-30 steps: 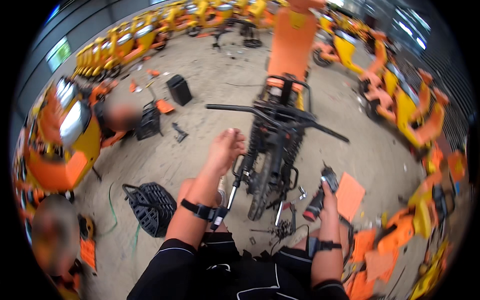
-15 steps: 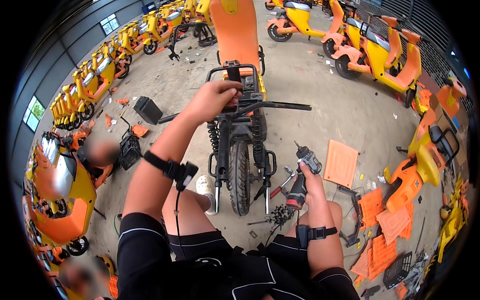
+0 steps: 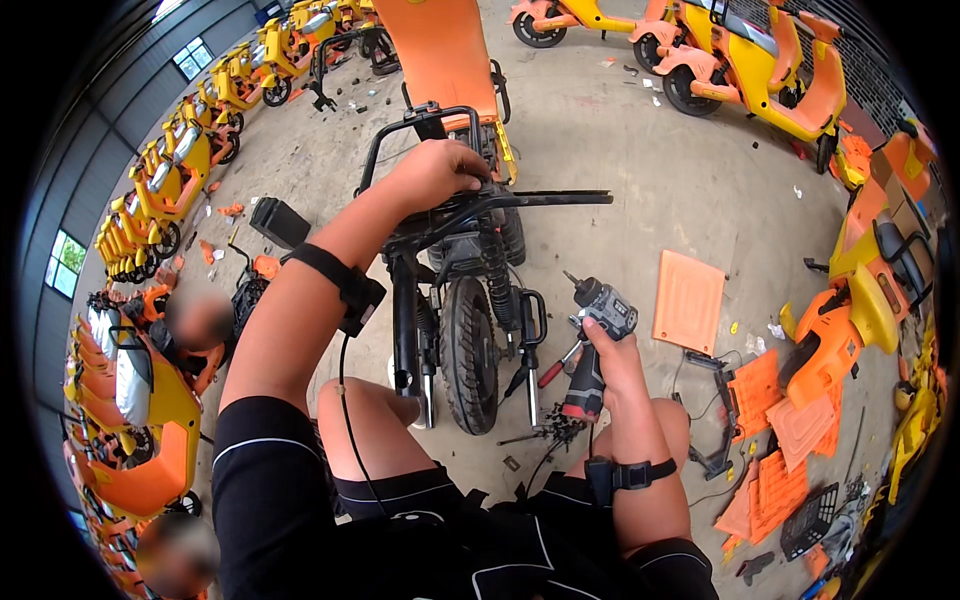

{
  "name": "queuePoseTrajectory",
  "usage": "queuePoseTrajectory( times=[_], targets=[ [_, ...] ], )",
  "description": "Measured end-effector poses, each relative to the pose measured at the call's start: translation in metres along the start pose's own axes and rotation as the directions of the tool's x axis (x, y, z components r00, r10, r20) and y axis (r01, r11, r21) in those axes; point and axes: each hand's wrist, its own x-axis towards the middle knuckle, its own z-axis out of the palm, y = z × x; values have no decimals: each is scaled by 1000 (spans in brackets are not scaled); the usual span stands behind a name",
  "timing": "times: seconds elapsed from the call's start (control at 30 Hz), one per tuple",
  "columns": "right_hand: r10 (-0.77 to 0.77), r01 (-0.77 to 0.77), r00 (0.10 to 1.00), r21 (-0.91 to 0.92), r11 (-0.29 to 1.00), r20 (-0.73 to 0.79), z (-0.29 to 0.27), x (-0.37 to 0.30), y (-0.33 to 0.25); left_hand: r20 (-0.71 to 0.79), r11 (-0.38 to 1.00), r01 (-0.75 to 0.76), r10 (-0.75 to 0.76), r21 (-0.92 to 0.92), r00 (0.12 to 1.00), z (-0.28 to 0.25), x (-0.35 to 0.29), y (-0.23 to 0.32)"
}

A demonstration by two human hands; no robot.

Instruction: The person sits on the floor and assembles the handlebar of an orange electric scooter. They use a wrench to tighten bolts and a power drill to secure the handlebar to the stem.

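In front of me stands a partly stripped scooter, with its black rear wheel (image 3: pixel 468 365) toward me, bare black frame bars (image 3: pixel 540 199) and an orange front panel (image 3: pixel 437 55). My left hand (image 3: pixel 435 175) reaches over the frame with bent fingers, thumb close to them. What its fingertips hold is hidden. My right hand (image 3: pixel 618 365) is wrapped round the grip of a grey and black cordless drill (image 3: pixel 608 310), held right of the wheel, its bit pointing away and up. A red-handled tool (image 3: pixel 553 373) lies on the floor beyond the drill.
Orange plastic panels (image 3: pixel 690 302) and a black crate (image 3: pixel 808 522) lie to the right. A black box (image 3: pixel 279 222) stands at left, near a person (image 3: pixel 190 330) crouching by a scooter. Rows of yellow and orange scooters (image 3: pixel 185 160) line both sides.
The scooter's rear frame has tilted and shifted left, with my left hand on it. The drill has moved slightly left and stays in my right hand.
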Motion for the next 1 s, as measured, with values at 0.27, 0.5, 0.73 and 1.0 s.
queuePoseTrajectory(
  times=[0.27, 0.5, 0.73, 1.0],
  targets=[
    [32, -32, 999, -31, 999, 6, -1, 8, 0, 17, 998, -53, 53, 27, 998, -1, 4, 7],
    [-70, 71, 997, -77, 994, 17, 1, 10, 3, -53, 996, -14, 9, -91, 999, -19, -14, 3],
    [-521, 521, 846, -381, 764, 112, 44, -2, -63, -683, 736, 25, -639, -676, 354, -3, -148, -5],
    [-655, 421, 715, -898, 127, 243, 146, -6, -143, -169, 188, 17, -912, -982, 373, 135, -186, -3]
  ],
)
